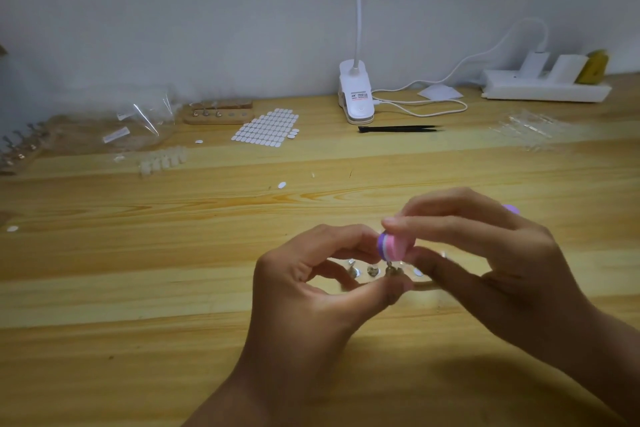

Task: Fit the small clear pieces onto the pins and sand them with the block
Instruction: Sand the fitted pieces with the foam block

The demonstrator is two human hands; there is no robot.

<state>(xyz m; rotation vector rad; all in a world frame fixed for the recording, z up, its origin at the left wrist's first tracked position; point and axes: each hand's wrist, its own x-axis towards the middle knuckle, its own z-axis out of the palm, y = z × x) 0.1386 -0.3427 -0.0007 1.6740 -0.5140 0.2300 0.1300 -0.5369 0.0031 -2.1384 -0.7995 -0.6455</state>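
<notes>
The right hand (485, 253) grips the block (393, 246), with fingers on top and the thumb under it. The block is pink, white and purple, and its end sits just above a pin (393, 270). The left hand (311, 288) pinches that pin from below with its thumb, and its first finger curls up toward the block. The block and fingers hide the pin's top, so it cannot be told if anything clear sits on it.

Between the two hands, more pins (372, 270) stand in a holder (427, 285) on the counter (173, 253). The hands cover most of it. Just past the hands lies one white sticker (282, 185). Farther back are a sticker sheet (266, 126), black tweezers (398, 129) and a white lamp (356, 94). Far out to the left of the left hand is a row of clear pieces (162, 159). Far past the right hand lie more clear bits (530, 130).
</notes>
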